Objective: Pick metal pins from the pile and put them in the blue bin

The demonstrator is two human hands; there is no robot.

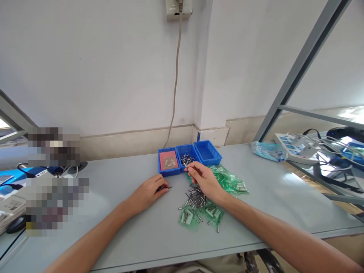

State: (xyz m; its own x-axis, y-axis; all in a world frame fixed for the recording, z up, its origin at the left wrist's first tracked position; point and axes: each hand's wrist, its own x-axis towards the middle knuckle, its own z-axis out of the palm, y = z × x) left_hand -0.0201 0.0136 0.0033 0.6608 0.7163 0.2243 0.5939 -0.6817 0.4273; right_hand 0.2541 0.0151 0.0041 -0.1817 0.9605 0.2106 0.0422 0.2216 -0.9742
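My left hand (152, 191) rests on the table with its fingers curled round a few dark metal pins; the end of one pokes out past the fingertips. My right hand (203, 180) is raised at the front of the middle blue bin (182, 148), its thumb and fingers pinched on a small metal pin (185, 165). More pins lie inside that bin. Below the right hand spreads a loose pile of metal pins (195, 198). Green plastic bags (227, 178) lie behind and beside it, and a small green bag (188, 218) with pins sits in front.
On the left, a blue bin (169, 173) holds a pink sheet and a clear bag of small pale parts. Another blue bin (211, 162) stands at the right. A blue-and-white packet (269, 151) and a cabled power strip (295, 147) are farther right. Shelf posts flank the grey table (127, 239).
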